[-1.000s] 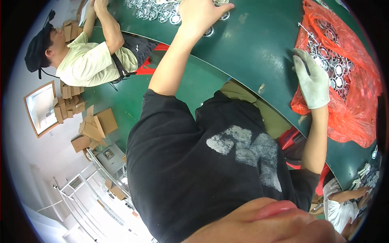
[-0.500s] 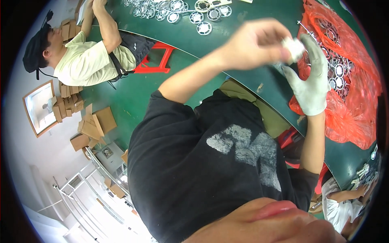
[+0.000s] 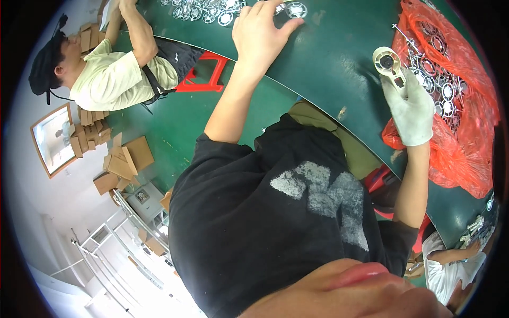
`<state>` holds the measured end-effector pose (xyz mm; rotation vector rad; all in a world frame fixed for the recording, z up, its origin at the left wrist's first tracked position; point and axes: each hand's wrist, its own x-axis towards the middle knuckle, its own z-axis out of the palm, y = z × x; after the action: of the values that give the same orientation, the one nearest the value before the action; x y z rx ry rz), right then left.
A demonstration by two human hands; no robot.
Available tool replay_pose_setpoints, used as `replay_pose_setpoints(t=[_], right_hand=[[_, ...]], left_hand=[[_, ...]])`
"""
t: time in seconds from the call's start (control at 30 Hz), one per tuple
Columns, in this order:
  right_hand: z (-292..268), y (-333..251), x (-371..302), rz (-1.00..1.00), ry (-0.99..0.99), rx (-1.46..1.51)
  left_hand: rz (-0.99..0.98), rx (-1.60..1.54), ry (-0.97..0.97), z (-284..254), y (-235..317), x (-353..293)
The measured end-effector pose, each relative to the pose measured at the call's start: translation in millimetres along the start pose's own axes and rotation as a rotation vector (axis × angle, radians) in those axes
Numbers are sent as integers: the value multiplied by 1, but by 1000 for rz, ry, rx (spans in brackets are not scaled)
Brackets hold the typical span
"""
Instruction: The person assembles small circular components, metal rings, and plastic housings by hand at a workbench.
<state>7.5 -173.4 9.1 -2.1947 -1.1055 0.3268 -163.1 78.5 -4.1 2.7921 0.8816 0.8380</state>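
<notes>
My bare left hand (image 3: pixel 260 34) reaches over the far part of the dark green table (image 3: pixel 334 50), thumb and fingers apart. Right by its thumb lies a silver round ring part with spokes (image 3: pixel 296 10); the fingertips are partly cut off by the upper edge. My right hand (image 3: pixel 409 114), in a pale work glove, is closed around the lower end of a cream plastic shell (image 3: pixel 380 58). The shell has a round head with a dark round centre, facing up.
Several more spoked rings (image 3: pixel 212 10) lie at the far left of the table. A red plastic bag (image 3: pixel 461 153) full of similar rings spreads at the right. Another person (image 3: pixel 114 79) sits at the left, near a red stool (image 3: pixel 212 74). A further person's arm (image 3: pixel 450 255) shows lower right.
My left hand has left the blurred white piece beside my right hand, swung far and left to the rings, and opened. The shell in my right glove now shows clearly.
</notes>
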Motion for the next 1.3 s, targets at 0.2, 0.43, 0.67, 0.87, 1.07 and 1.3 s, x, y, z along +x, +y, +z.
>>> replay_pose_setpoints(t=[0.2,0.43,0.67,0.87,1.07,1.3], right_hand=[[1,6,0,15,58,-43],[-6,14,9,158,131,119],[-4,22,10,157,88,173],[-11,12,7,91,121,6],[-17,17,9,131,121,12],[-24,24,14,199,71,-267]], left_hand=[[213,-386,129,24,11,14],[197,-823,274,19,26,5],[155,-114,-148,6,11,-30],[593,-323,-43,24,40,0],[260,-57,-671,-1,118,54],[675,-534,-808,20,75,70]])
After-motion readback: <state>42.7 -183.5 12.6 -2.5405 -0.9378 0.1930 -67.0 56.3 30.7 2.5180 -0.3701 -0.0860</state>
